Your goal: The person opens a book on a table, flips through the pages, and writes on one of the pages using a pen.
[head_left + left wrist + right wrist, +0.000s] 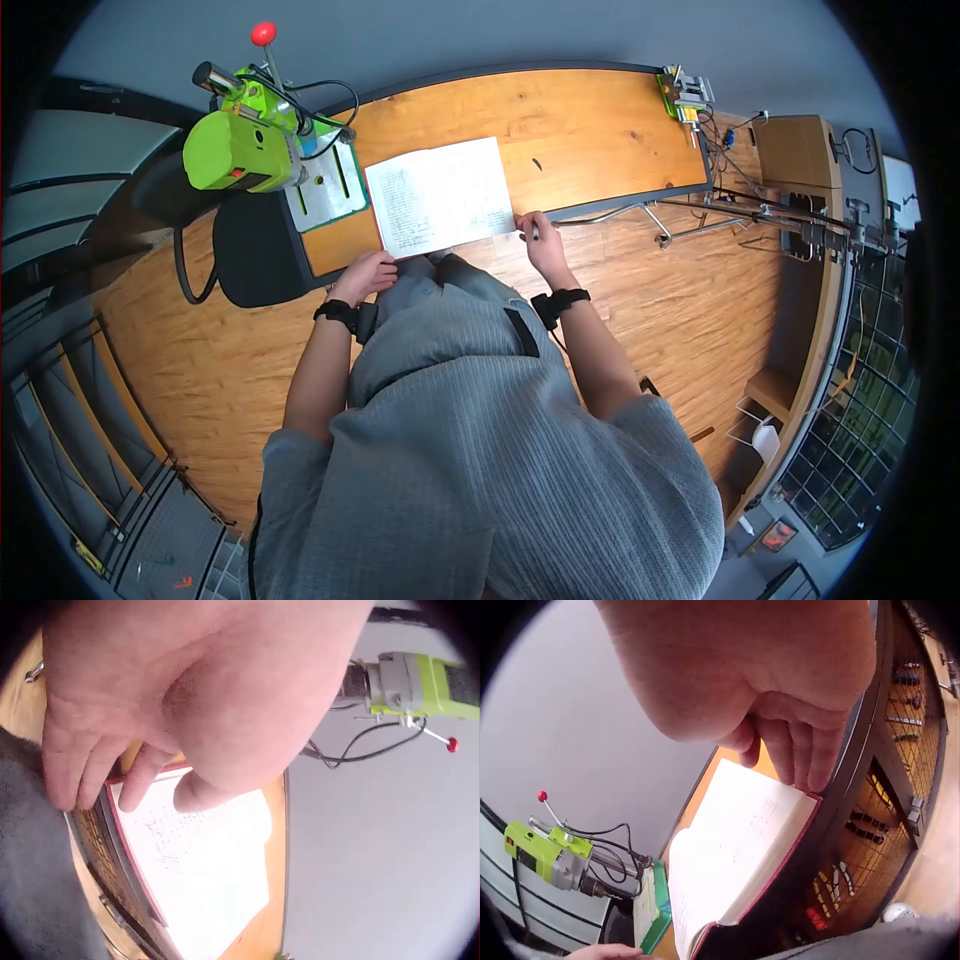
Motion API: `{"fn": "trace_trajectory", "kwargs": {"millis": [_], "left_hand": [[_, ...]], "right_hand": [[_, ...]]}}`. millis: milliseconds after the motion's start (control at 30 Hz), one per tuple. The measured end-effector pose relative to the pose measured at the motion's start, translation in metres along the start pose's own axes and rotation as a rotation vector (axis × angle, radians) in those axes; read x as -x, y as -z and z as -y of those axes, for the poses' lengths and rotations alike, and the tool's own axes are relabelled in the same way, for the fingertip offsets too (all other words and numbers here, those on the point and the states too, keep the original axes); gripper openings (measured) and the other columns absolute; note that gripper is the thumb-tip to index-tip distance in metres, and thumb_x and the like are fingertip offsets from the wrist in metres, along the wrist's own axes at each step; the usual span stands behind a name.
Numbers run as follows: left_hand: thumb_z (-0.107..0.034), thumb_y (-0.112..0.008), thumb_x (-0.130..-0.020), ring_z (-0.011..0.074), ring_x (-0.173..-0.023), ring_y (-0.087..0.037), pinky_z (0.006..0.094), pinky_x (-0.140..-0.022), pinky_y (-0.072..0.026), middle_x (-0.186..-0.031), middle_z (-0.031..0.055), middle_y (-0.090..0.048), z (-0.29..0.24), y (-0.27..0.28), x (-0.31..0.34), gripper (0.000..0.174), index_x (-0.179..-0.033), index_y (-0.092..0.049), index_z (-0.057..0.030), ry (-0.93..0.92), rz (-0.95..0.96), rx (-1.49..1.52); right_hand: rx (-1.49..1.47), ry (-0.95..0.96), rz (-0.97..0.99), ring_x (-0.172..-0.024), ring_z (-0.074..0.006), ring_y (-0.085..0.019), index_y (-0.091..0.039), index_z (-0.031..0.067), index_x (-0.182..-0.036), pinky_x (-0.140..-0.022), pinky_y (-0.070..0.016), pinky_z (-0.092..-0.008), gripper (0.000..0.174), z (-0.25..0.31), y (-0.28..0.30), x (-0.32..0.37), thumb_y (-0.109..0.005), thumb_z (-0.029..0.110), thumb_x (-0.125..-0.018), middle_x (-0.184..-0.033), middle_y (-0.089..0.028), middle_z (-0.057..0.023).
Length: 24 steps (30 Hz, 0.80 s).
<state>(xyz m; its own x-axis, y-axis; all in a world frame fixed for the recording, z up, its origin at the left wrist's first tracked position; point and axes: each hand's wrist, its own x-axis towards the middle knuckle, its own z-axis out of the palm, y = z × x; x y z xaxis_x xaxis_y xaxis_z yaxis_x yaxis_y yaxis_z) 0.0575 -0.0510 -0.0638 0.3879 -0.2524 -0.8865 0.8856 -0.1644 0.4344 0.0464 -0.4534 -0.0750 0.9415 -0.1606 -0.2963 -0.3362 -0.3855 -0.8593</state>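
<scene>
An open notebook point(455, 195) with a red cover edge and handwritten pages lies at the table's near edge. My left hand point(368, 277) is at its near left corner. In the left wrist view, the left thumb point(196, 796) and forefinger rest over the page edge, while the other fingers hang loosely beside the table edge. At the near right corner is my right hand point(542, 245), holding a slim dark pen point(535, 233) that its fingers mostly hide. The right wrist view shows those fingertips point(802, 780) right at the corner of the notebook's cover.
A green drill press point(235, 150) with a red-knobbed lever stands on the left of the wooden table point(600, 125). Beside it is a black chair point(255, 250). A small vise point(685, 92) sits at the far right end. Tools hang on mesh point(900, 720) below the tabletop.
</scene>
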Motion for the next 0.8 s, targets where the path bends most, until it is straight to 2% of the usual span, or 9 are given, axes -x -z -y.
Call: {"fn": "trace_trajectory", "kwargs": {"millis": [67,167,233,367,433,533,633,667,800], "left_hand": [[-0.039,-0.056,-0.105,0.0350,-0.124,-0.063,0.0412,-0.106,-0.0528,-0.142,0.0272,-0.056,0.002,0.004,-0.006,0.057,-0.143,-0.048,0.0021,0.082,0.085,0.182],[-0.040,-0.057,-0.104,0.0332,-0.124,-0.062,0.0419,-0.108,-0.0509,-0.140,0.0240,-0.060,0.007,0.004,-0.012,0.055,-0.143,-0.049,-0.0009,0.097,0.117,0.340],[-0.039,-0.057,-0.104,0.0371,-0.128,-0.059,0.0443,-0.110,-0.0495,-0.142,0.0274,-0.055,0.008,0.005,-0.014,0.057,-0.146,-0.046,-0.0020,0.103,0.159,0.372],[-0.041,-0.058,-0.104,0.0422,-0.129,-0.055,0.0473,-0.110,-0.0492,-0.148,0.0287,-0.045,0.006,-0.002,-0.013,0.059,-0.146,-0.047,-0.0009,0.161,0.042,0.369],[-0.039,-0.058,-0.103,0.0431,-0.126,-0.056,0.0475,-0.106,-0.0519,-0.147,0.0299,-0.044,0.014,0.005,-0.029,0.058,-0.144,-0.047,-0.0001,0.158,0.104,0.413],[-0.035,-0.057,-0.103,0.0449,-0.125,-0.056,0.0473,-0.102,-0.0547,-0.146,0.0316,-0.044,0.010,0.008,-0.026,0.055,-0.144,-0.048,0.0001,0.221,0.224,0.653],[-0.031,-0.054,-0.104,0.0476,-0.127,-0.055,0.0467,-0.100,-0.0557,-0.144,0.0331,-0.044,0.000,0.007,-0.009,0.050,-0.143,-0.048,0.0000,0.110,0.276,0.691],[-0.031,-0.054,-0.104,0.0476,-0.127,-0.055,0.0467,-0.100,-0.0557,-0.144,0.0331,-0.044,-0.004,0.008,-0.004,0.050,-0.143,-0.048,0.0000,0.107,0.280,0.689],[-0.032,-0.055,-0.105,0.0382,-0.125,-0.060,0.0430,-0.100,-0.0542,-0.134,0.0217,-0.058,-0.007,0.014,0.006,0.042,-0.138,-0.050,-0.0065,0.126,0.326,0.604]], "right_hand": [[0.003,0.007,-0.017,-0.094,-0.0335,-0.072,-0.060,0.0041,-0.108,-0.082,-0.0555,-0.0386,0.015,-0.001,-0.004,0.006,-0.055,0.018,-0.109,-0.103,-0.075,-0.0162],[0.015,0.016,-0.084,-0.100,-0.0358,-0.073,-0.060,0.0049,-0.110,-0.084,-0.0560,-0.0407,0.015,0.008,-0.009,0.013,-0.055,0.018,-0.109,-0.106,-0.075,-0.0177],[0.098,0.017,-0.113,-0.105,-0.0396,-0.072,-0.061,0.0058,-0.111,-0.086,-0.0561,-0.0431,0.014,0.017,-0.012,0.019,-0.054,0.018,-0.109,-0.107,-0.075,-0.0194],[0.193,0.091,-0.174,-0.105,-0.0423,-0.071,-0.061,0.0064,-0.111,-0.086,-0.0561,-0.0445,0.013,0.034,-0.019,0.030,-0.054,0.016,-0.108,-0.106,-0.075,-0.0201],[0.269,-0.012,-0.190,-0.105,-0.0355,-0.073,-0.061,0.0052,-0.107,-0.089,-0.0562,-0.0421,0.011,0.046,-0.022,0.035,-0.056,0.016,-0.107,-0.107,-0.077,-0.0167],[0.281,0.004,-0.246,-0.103,-0.0345,-0.074,-0.061,0.0050,-0.106,-0.089,-0.0561,-0.0412,0.012,0.049,-0.027,0.037,-0.057,0.016,-0.107,-0.106,-0.077,-0.0161],[0.210,-0.036,-0.303,-0.103,-0.0330,-0.074,-0.060,0.0038,-0.107,-0.089,-0.0561,-0.0404,0.013,0.051,-0.030,0.031,-0.057,0.017,-0.107,-0.106,-0.077,-0.0158],[0.155,-0.031,-0.323,-0.097,-0.0286,-0.073,-0.059,0.0025,-0.106,-0.087,-0.0554,-0.0378,0.015,0.051,-0.032,0.028,-0.062,0.018,-0.105,-0.101,-0.076,-0.0146],[0.073,0.043,-0.223,-0.090,-0.0198,-0.062,-0.054,0.0044,-0.104,-0.088,-0.0524,-0.0340,0.023,0.067,-0.046,0.023,-0.073,0.016,-0.098,-0.098,-0.067,-0.0095]]}}
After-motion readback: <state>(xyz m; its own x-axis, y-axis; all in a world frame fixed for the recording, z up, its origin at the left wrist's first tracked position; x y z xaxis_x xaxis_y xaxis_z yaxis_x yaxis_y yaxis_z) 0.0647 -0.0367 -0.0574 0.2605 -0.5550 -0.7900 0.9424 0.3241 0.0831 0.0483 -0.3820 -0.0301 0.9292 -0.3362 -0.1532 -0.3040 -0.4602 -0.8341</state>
